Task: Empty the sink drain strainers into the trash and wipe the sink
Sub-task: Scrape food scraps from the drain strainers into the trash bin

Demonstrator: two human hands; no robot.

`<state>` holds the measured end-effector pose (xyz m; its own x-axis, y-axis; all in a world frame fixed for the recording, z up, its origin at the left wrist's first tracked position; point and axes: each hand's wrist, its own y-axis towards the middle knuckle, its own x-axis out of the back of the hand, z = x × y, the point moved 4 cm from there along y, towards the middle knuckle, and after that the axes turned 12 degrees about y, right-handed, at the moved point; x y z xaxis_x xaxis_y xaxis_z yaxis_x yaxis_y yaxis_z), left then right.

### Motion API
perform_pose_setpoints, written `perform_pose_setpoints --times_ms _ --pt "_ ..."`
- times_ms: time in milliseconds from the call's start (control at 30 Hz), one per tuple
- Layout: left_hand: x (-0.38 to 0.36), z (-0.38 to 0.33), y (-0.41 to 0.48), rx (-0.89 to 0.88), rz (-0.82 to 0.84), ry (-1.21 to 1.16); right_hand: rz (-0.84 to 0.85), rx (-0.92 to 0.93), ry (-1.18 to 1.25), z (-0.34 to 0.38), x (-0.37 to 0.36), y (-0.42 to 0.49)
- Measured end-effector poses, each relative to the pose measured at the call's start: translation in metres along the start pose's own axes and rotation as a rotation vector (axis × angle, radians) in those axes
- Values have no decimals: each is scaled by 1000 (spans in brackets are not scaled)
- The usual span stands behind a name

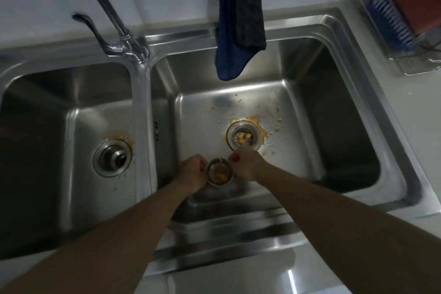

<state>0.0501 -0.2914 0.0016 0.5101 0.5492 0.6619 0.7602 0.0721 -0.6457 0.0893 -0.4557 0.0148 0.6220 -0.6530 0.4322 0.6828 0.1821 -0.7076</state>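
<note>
A person stands at a stainless-steel double sink (346, 31) set in a pale worktop (420, 107), with both bare forearms reaching in over the front edge. Between the hands, above the front part of the right basin (334, 126), is a small round strainer basket (220, 172). It is open side up, with yellow food scraps inside. The left hand (192, 173) grasps its left side, fingers curled round the wall. The right hand (247, 166) pinches its right rim with the fingertips. Whether the basket touches the basin floor cannot be told.

Just behind the right hand, at the middle of that basin, the right drain (243, 138) shows a perforated metal bottom with a few yellow pieces on it. A yellow smear (255, 119) rings it, and pale crumbs (278, 124) scatter toward the floor's back right corner.

In the left basin (47, 126), the left drain (112, 161) sits near the divider, with an orange-yellow stain at its back edge.

A chrome tap (119, 28) rises from the sink's back edge at the divider. A dark blue cloth (238, 19) hangs down over the back edge of the right basin. At the worktop's back right corner stands a wire dish rack (410, 62); its contents are blurred, showing red and blue.
</note>
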Motion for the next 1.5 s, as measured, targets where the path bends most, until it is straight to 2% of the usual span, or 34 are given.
perform_pose_setpoints --times_ms 200,333,467,667,900,1100,1233,1500 --pt "-11 4 4 37 66 40 124 -19 0 -7 -6 9" --pt "-6 -8 8 49 22 -39 127 -17 -46 -12 9 12" --pt "5 -24 24 49 -65 -57 -1 -6 -100 -16 36 24" --pt "10 -61 64 -18 -132 6 -320 -41 -59 -35 69 52" --pt "-9 -91 98 -77 -155 205 -438 1 -109 -47 66 71" --pt "-18 -96 108 -31 -232 301 -483 -11 -190 -49 63 75" --pt "-20 -96 107 -15 -198 330 -457 -12 -168 -49 65 74" --pt "-8 -100 91 -26 -150 78 -374 80 30 -46 71 60"
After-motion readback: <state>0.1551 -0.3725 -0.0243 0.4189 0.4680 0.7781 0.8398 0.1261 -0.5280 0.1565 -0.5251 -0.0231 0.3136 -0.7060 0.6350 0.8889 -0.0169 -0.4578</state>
